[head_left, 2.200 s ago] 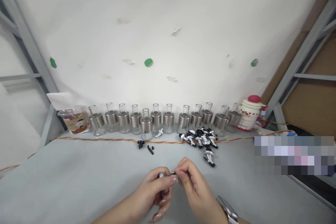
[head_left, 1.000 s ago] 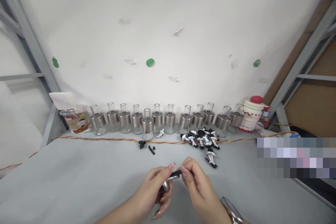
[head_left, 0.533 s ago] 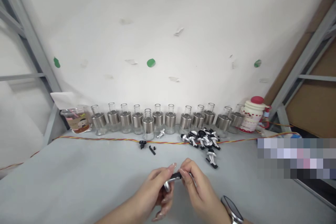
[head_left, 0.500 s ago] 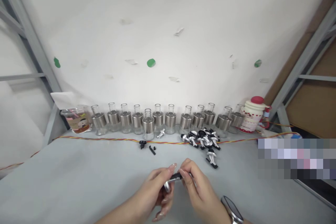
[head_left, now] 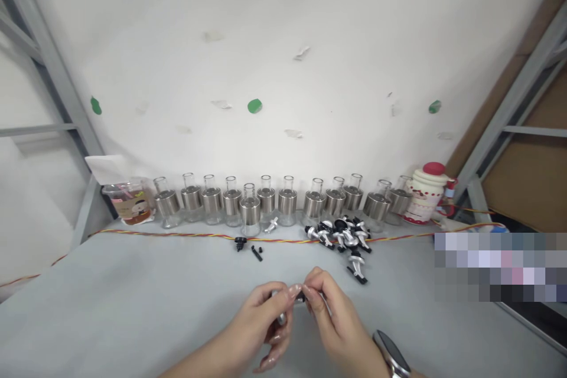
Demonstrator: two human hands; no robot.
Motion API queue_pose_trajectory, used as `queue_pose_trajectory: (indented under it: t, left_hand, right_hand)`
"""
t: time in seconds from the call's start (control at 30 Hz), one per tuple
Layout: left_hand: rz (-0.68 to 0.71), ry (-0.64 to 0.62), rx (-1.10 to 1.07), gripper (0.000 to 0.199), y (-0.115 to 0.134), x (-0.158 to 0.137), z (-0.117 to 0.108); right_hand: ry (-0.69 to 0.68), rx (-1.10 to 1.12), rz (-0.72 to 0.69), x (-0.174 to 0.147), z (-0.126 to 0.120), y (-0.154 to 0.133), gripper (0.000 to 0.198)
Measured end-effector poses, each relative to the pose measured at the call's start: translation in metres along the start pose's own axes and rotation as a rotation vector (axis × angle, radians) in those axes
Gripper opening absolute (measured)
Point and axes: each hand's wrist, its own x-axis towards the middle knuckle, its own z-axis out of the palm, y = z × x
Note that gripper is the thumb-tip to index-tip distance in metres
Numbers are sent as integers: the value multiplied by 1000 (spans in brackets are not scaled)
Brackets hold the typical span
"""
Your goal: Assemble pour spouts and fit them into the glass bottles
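Low in the middle, my left hand (head_left: 271, 316) is closed around a silver and black bottle pourer (head_left: 282, 317), most of which the fingers hide. My right hand (head_left: 328, 310) pinches at the black end of the same pourer, its fingertips touching those of my left thumb. Beyond my hands lie a loose black ribbed stopper (head_left: 240, 243), a small black lever piece (head_left: 257, 254) and a bare silver spout (head_left: 271, 225). A heap of silver and black pourers (head_left: 343, 234) lies to the right, with a single pourer (head_left: 357, 267) in front of it.
Several glass bottles with steel collars (head_left: 250, 210) line the wall. A plastic drink cup (head_left: 130, 204) stands left, a cream jar with a red lid (head_left: 424, 195) right. A twisted red-yellow wire (head_left: 177, 235) crosses the grey table (head_left: 133, 295). The right edge is pixelated.
My left thumb has slid forward along the pourer toward my right fingertips, covering its black lever. My right hand stays in about the same place.
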Motion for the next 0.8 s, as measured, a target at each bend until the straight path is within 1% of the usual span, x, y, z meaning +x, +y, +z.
queue_pose_trajectory:
  t: [0.1,0.23,0.43,0.53,0.63,0.73,0.8]
  left_hand:
    - [21,7,-5,37,0,0,1]
    - [-1,30,-38,34,0,0,3]
    - [-26,15,-65,32,-2,1,1]
    - [-27,-3,-87,33,-1,2,1]
    - [16,-6,-109,37,2,3,2]
    - [51,33,-128,39,7,3,2]
    - [65,53,-129,40,10,4,1]
  right_hand:
    - [2,-10,-1,0,1,0,20]
    - [13,-10,-2,0,1,0,20]
    - [25,-17,-85,0,0,-1,18]
    - [51,-67,-93,1,0,-2,17]
    - [64,-125,-104,0,1,-3,18]
    - [7,-155,-142,-2,4,-6,19]
    - [-16,-152,-138,-2,5,-9,18]
